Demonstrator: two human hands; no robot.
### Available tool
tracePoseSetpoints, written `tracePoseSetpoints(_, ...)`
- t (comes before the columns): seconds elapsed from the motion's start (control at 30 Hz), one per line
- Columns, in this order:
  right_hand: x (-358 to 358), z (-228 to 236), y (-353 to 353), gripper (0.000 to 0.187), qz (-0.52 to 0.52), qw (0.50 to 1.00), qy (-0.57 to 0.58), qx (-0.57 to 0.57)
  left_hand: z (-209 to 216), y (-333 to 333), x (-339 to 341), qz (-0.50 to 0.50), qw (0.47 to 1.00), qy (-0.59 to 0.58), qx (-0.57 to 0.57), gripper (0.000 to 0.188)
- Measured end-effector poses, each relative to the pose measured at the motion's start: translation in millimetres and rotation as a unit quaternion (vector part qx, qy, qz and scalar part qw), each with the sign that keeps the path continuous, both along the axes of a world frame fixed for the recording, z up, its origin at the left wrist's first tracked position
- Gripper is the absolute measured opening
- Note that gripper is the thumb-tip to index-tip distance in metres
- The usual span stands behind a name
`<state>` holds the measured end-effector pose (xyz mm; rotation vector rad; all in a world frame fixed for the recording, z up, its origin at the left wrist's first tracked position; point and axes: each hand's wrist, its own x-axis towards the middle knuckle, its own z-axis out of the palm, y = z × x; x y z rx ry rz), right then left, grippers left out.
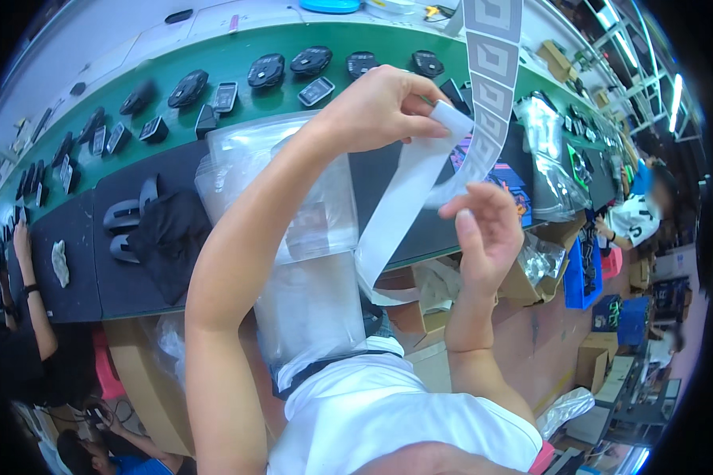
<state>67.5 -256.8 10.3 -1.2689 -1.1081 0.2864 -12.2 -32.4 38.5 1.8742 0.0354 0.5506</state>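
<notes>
A long strip of grey labels with square outlines [493,59] hangs down from the top of the view. Its bare white backing [400,210] loops down toward my lap. The thumb and fingers of my left hand [384,111] pinch the strip near its bend, at a whitish piece. Just below, my right hand [489,233] has its thumb and forefinger apart close to the strip, with nothing seen between them. Under my left forearm lies a stack of clear plastic bags [313,305], overhanging the table edge toward my lap.
Black round devices [266,71] and small dark boxes [316,92] line the green tabletop [238,51]. Left on the dark mat are black curved parts [127,218] and a black cloth [170,245]. Bagged items [543,134] lie right, above a blue crate [582,273]. Other people work on both sides.
</notes>
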Motion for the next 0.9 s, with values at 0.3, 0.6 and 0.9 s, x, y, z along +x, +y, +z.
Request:
tracePoseSetpoints(0.3, 23.7, 9.7, 35.6, 0.030, -0.116, 0.979, -0.166, 0.031, 3.9, -6.7, -11.7, 0.007, 0.991, 0.042, 0.129, 0.020)
tracePoseSetpoints(0.6, 16.7, 1.6, 38.9, 0.014, -0.088, 0.994, -0.069, 0.007, 1.9, -1.8, -16.0, -0.007, 0.995, 0.042, 0.085, 0.031)
tracePoseSetpoints(0.9, 23.4, -2.7, 35.9, 0.009, -0.112, 0.992, -0.062, 0.016, 2.8, -4.8, -9.0, -0.017, 0.989, 0.009, 0.143, 0.045)
